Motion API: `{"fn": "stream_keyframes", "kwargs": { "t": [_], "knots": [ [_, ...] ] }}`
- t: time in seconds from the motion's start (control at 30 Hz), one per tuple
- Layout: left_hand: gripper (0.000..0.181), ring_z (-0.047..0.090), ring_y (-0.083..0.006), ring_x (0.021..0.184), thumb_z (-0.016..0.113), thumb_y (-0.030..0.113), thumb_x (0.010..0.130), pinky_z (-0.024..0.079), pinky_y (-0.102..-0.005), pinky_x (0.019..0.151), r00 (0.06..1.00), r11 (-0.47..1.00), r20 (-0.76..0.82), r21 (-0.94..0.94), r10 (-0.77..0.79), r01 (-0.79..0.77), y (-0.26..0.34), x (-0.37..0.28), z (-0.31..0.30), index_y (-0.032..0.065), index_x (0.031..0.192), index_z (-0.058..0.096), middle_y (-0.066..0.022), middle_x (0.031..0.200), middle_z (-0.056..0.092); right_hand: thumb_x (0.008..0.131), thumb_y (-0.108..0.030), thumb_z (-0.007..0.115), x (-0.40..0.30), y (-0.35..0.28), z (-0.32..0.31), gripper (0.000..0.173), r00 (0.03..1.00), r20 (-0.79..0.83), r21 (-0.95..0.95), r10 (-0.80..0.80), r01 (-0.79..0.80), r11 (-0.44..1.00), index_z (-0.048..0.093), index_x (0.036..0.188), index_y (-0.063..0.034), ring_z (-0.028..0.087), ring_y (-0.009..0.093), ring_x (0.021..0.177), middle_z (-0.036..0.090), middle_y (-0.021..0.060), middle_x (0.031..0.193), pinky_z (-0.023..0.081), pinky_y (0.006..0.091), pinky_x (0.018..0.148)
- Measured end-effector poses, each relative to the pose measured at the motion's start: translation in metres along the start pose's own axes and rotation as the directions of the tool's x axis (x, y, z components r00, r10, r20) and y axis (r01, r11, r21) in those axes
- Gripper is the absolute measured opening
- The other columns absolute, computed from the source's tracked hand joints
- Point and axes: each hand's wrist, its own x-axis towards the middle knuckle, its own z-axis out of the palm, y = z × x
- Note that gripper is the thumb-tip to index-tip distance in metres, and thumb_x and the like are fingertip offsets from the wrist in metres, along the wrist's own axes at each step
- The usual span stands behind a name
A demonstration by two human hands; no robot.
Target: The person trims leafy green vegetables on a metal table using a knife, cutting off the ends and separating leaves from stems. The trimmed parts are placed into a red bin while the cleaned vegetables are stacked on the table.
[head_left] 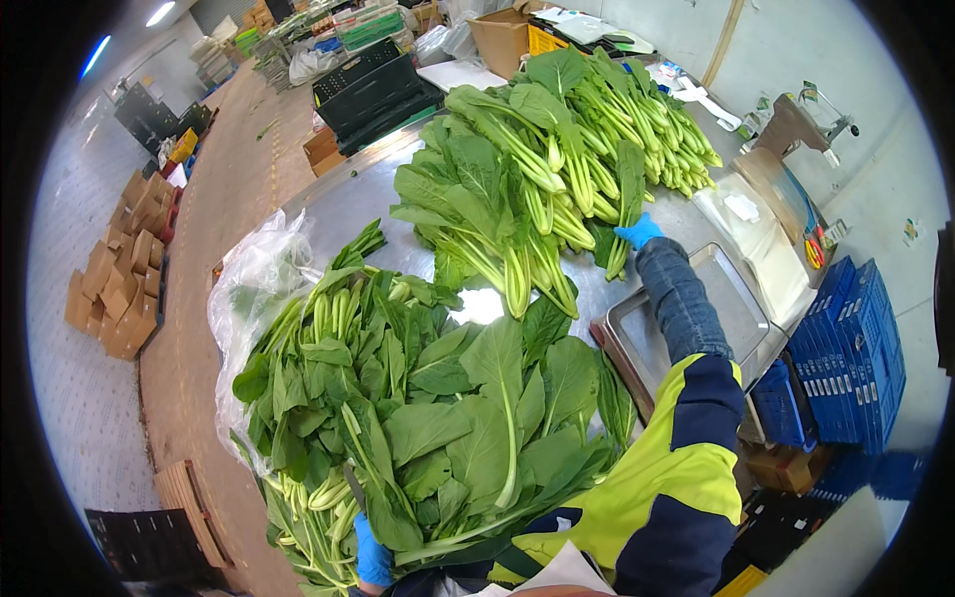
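Note:
My right hand, in a blue glove, reaches across the metal table and has its fingers on a single leafy green stalk beside a large pile of leafy greens. In its blue glove, my left hand is low in the view, closed around a knife; the blade points up and the handle is hidden. A heap of loose green leaves spreads between my hands and against my body. Bunched pale stems lie at the heap's left side.
A metal tray rests at the right, near clear plastic sheets and scissors. Clear plastic film hangs over the left edge. Black crates stand beyond the metal table; blue crates are stacked at right.

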Motion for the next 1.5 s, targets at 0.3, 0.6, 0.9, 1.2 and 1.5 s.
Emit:
{"fn": "stream_keyframes", "kwargs": {
  "t": [0.3, 0.6, 0.9, 1.2, 1.5],
  "knots": [
    [0.022, 0.063, -0.0173, 0.066, 0.052, 0.021, 0.1, 0.052, -0.0313, 0.058, 0.981, 0.979, -0.098, -0.132, -0.168, 0.155, 0.004, 0.004, 0.003, 0.0024, 0.102, 0.064, -0.0042, 0.08, 0.065, 0.088, -0.026, 0.064, -0.047, -0.103, -0.081, 0.072, 0.849, -0.513, 0.115, -0.13, 0.218, 0.969, 0.03, 0.148, -0.0068, 0.062, 0.043, 0.104, 0.063, 0.0231, 0.117, 0.049, 0.0499, 0.087],
    [0.017, 0.06, -0.014, 0.064, 0.052, 0.019, 0.099, 0.05, -0.0289, 0.054, 1.0, 0.999, -0.006, 0.033, 0.0, 0.0, 0.007, -0.016, 0.007, 0.0055, 0.109, 0.055, -0.0035, 0.084, 0.062, 0.09, -0.031, 0.068, -0.109, -0.236, -0.091, 0.069, 0.801, -0.317, 0.196, -0.509, 0.58, 0.791, 0.04, 0.145, -0.0017, 0.063, 0.037, 0.098, 0.064, 0.0203, 0.106, 0.048, 0.0435, 0.088],
    [0.021, 0.045, -0.0088, 0.042, 0.062, 0.022, 0.09, 0.033, -0.026, 0.04, 0.994, 0.994, 0.038, -0.018, -0.103, 0.103, 0.034, -0.008, 0.023, 0.0018, 0.091, 0.067, -0.0008, 0.06, 0.056, 0.069, -0.023, 0.082, -0.186, -0.159, 0.077, 0.073, 0.723, 0.118, -0.183, -0.681, 0.69, 0.701, 0.048, 0.129, 0.0002, 0.049, 0.046, 0.117, 0.052, 0.0257, 0.123, 0.045, 0.0494, 0.098],
    [0.022, 0.062, -0.0213, 0.066, 0.063, 0.016, 0.089, 0.05, -0.0338, 0.064, 0.894, 0.708, 0.107, 0.573, 0.435, -0.413, 0.052, -0.06, -0.002, 0.0033, 0.106, 0.067, -0.0154, 0.082, 0.067, 0.08, 0.0, 0.067, -0.29, -0.143, 0.0, 0.073, 0.664, 0.075, 0.152, -0.744, 0.73, 0.667, 0.044, 0.148, -0.0129, 0.058, 0.023, 0.106, 0.055, 0.0113, 0.12, 0.048, 0.0334, 0.089],
    [0.03, 0.06, -0.0373, 0.094, 0.064, 0.01, 0.08, 0.048, -0.0458, 0.079, 0.727, 0.248, 0.167, 0.869, 0.666, -0.427, 0.043, 0.027, -0.118, 0.008, 0.11, 0.062, -0.015, 0.105, 0.062, 0.081, -0.017, 0.069, -0.533, -0.266, -0.127, 0.061, -0.139, 0.55, 0.086, -0.824, 0.99, -0.109, 0.05, 0.138, -0.0099, 0.062, 0.031, 0.08, 0.06, 0.0132, 0.092, 0.051, 0.0408, 0.067]
  ]
}}
